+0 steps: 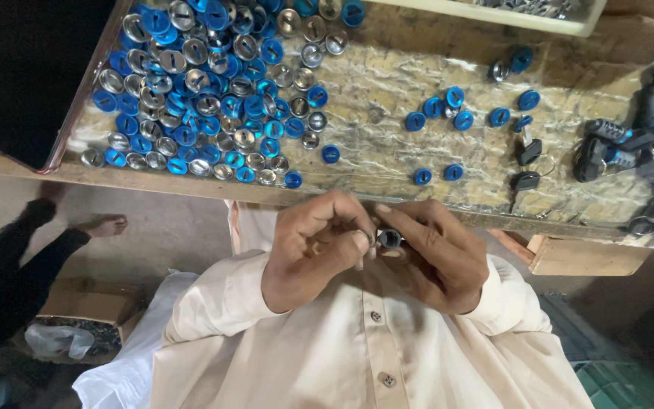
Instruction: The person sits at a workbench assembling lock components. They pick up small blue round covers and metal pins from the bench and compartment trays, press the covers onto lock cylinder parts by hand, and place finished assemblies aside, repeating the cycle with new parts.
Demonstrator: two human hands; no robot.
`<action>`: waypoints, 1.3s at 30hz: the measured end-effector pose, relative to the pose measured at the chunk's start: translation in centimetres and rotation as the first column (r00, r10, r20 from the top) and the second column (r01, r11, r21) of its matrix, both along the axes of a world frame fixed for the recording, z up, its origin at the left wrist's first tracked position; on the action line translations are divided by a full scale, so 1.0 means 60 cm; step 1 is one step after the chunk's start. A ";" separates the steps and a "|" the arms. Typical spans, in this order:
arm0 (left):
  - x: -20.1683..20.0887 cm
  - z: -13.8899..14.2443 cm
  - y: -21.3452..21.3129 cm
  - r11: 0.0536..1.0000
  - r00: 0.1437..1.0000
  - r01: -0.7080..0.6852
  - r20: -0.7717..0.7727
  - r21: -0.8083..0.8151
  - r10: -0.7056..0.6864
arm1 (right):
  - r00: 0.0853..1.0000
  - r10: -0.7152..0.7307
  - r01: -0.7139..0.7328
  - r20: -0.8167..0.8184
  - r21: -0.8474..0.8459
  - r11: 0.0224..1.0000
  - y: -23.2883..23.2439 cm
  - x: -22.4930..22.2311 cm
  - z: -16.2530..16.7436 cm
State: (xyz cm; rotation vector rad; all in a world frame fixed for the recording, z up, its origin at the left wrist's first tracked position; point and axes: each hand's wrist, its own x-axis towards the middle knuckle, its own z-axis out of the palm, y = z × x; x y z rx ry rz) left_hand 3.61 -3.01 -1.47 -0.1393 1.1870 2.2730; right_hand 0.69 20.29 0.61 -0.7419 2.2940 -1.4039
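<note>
Head view. The left hand [316, 250] and right hand [437, 254] meet in front of the cream shirt [357, 348], the fingers of both closed in a shared grip on 1 small round metal part [390, 238] held between them. Beyond the grip runs the bench [387, 129]. Beyond and left of the grip lies a heap of blue and silver discs [206, 83]; beyond and right, scattered blue discs [448, 106] and black lock bodies [645, 136].

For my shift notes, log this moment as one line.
left hand: pinching small metal part | right hand: same part | workbench: pile of blue and silver caps, black padlocks
</note>
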 end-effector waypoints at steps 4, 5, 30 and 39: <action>0.004 0.001 0.002 1.000 0.998 0.011 0.055 -0.026 -0.010 | 0.978 0.033 -0.019 -0.204 0.070 0.997 -0.011 0.002 -0.004; 0.005 0.002 0.003 1.000 0.998 -0.002 0.068 -0.024 0.004 | 0.963 0.035 -0.012 -0.267 0.087 0.996 -0.015 0.001 -0.006; -0.035 0.038 -0.001 0.927 0.990 0.104 -0.050 -0.361 -0.131 | 0.993 0.023 -0.019 0.117 -0.031 0.999 0.020 0.011 -0.021; -0.053 0.053 -0.007 0.883 0.966 0.181 -0.092 -0.433 -0.242 | 0.991 0.136 -0.136 -0.009 -0.056 0.989 0.026 0.012 -0.030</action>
